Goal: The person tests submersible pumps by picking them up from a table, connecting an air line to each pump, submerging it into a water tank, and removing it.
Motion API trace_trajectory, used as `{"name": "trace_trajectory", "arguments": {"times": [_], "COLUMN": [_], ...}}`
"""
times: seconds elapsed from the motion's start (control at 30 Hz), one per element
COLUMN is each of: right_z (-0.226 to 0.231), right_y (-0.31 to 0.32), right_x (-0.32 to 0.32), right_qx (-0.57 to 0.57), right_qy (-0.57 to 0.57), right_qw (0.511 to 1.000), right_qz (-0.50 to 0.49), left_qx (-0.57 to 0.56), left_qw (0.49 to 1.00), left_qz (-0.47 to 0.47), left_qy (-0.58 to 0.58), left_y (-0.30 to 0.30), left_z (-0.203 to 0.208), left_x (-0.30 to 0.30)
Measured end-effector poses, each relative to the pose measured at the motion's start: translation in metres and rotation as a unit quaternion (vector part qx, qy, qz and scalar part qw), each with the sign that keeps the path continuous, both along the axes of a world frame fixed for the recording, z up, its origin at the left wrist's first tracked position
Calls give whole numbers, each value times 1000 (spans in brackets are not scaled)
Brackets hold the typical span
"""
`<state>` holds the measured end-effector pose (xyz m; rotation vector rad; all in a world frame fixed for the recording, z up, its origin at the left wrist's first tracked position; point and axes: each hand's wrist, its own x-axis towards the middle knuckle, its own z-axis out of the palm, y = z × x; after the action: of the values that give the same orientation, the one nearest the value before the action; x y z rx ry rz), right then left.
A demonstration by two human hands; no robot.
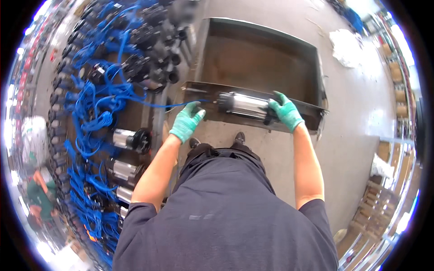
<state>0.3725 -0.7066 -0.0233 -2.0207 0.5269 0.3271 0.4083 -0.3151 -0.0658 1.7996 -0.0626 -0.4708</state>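
Note:
A pump-like motor point(246, 105), a silver cylinder with black ends, lies sideways on the front ledge of a dark metal tank point(262, 28). A blue cable point(158, 106) runs from its left side toward the left. My right hand point(286, 112), in a green glove, is at the motor's right end, thumb and fingers apart; its thumb overlaps that end, and contact is hard to tell. My left hand point(186, 123), gloved the same way, hovers left of the motor just below the cable. Its fingers are spread, and I see nothing in them.
To my left stand rows of similar motors point(124, 139) with black parts point(151, 67) and tangled blue cables point(97, 119). A white bag point(346, 47) lies on the floor at the far right. Wooden pallets point(373, 205) and shelving are along the right. Another person point(40, 192) is at the far left.

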Motion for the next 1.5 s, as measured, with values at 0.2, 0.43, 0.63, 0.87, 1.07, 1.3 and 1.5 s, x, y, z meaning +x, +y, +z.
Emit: {"name": "trace_trajectory", "arguments": {"times": [0.2, 0.43, 0.63, 0.87, 1.07, 1.3, 1.5], "right_z": [-29, -58, -125, -59, -51, -66, -55], "right_y": [-60, -160, -176, -127, -48, -39, -47], "right_x": [-91, -164, -144, -151, -107, -81, -70], "right_qx": [-77, -293, -280, 184, 233, 160, 94], "right_qy": [-75, 88, -81, -171, -103, -121, -181], "right_qw": [978, 903, 890, 897, 955, 976, 978], "right_qz": [-180, -302, -350, -364, -151, -90, -34], "left_qx": [124, 235, 250, 251, 250, 266, 271], "left_qw": [989, 955, 956, 961, 963, 957, 957], "left_qz": [62, 117, 123, 89, 80, 82, 81], "left_qy": [-49, -134, -91, -76, -69, -81, -66], "left_y": [-89, -103, -108, -108, -101, -98, -103], "left_z": [-17, -34, -19, -14, -24, -27, -17], "left_x": [7, 1, 3, 5, 10, 8, 3]}}
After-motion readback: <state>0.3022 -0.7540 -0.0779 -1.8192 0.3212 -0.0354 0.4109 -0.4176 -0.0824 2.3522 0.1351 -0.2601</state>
